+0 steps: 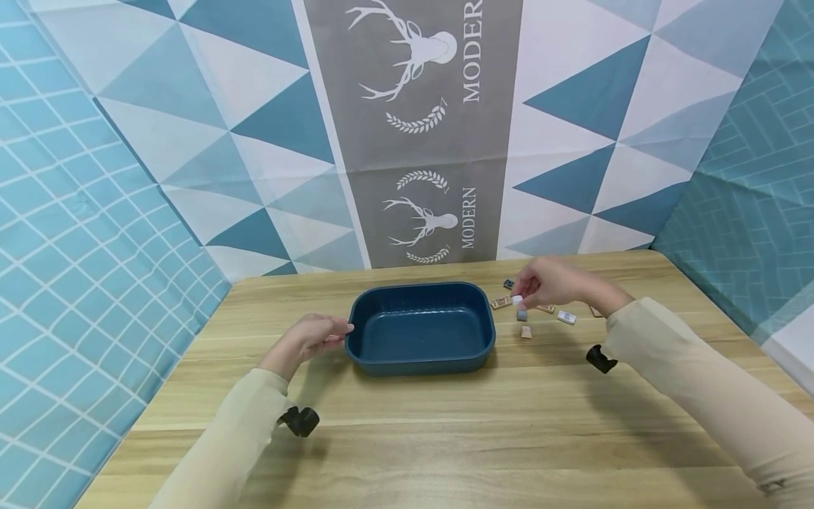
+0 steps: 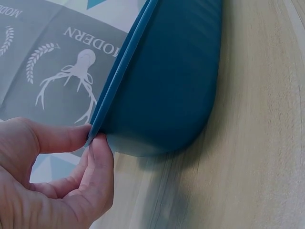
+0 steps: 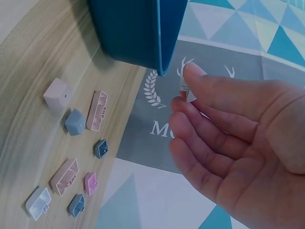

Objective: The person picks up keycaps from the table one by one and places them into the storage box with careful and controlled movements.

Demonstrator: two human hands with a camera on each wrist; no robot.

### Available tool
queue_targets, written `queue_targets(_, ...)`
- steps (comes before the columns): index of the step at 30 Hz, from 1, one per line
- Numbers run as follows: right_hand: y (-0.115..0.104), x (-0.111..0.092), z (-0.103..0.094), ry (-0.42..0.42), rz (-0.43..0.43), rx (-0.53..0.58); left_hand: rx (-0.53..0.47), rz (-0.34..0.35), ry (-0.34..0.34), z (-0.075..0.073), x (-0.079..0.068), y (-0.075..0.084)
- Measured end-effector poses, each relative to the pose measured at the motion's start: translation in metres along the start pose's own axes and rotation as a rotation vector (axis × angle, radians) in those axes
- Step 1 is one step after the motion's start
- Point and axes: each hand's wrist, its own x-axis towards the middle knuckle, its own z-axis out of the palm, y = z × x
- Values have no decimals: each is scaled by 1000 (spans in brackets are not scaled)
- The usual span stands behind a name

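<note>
blue bin (image 1: pixel 416 367) stands on the wood-grain table (image 1: pixel 413 438), between the two hands. beyond the left hand (image 1: pixel 311 338) hangs a pale blue tile-patterned covering (image 1: pixel 76 212); ahead of both hands, a backdrop (image 1: pixel 432 134) of triangles with a grey deer panel; past the right hand (image 1: pixel 552 283), a teal covering (image 1: pixel 750 191).

the left wrist view shows more closely than the head view how the left hand pinches the bin's near end, fingertips against the outside of the rim. the right wrist view shows the right thumb and forefinger pinching a whitish keycap (image 3: pixel 185 91), and hollow undersides on several loose keycaps (image 3: pixel 65 176) near that hand.

the bin opens upward, its long axis running from left hand toward right; which way the pinched keycap points, i cannot tell.
</note>
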Motion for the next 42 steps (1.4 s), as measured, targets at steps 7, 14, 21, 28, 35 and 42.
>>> queue_targets(7,-2,3,-1,-23,-4,-4,-3,-5,6,0,0,1)
queue_targets(14,-6,5,-2,-45,-12,-4,-1,-6,4,0,0,1)
queue_targets(21,-11,8,-3,-72,-43,-44,8,-4,11,0,0,3)
queue_targets(28,-19,13,-3,-102,-40,-69,16,-3,11,0,-1,1)
queue_targets(35,-25,20,-1,-104,-37,-96,8,4,5,-1,1,0)
queue_targets(42,-36,26,-2,-128,-21,-103,23,-3,24,-1,1,-1)
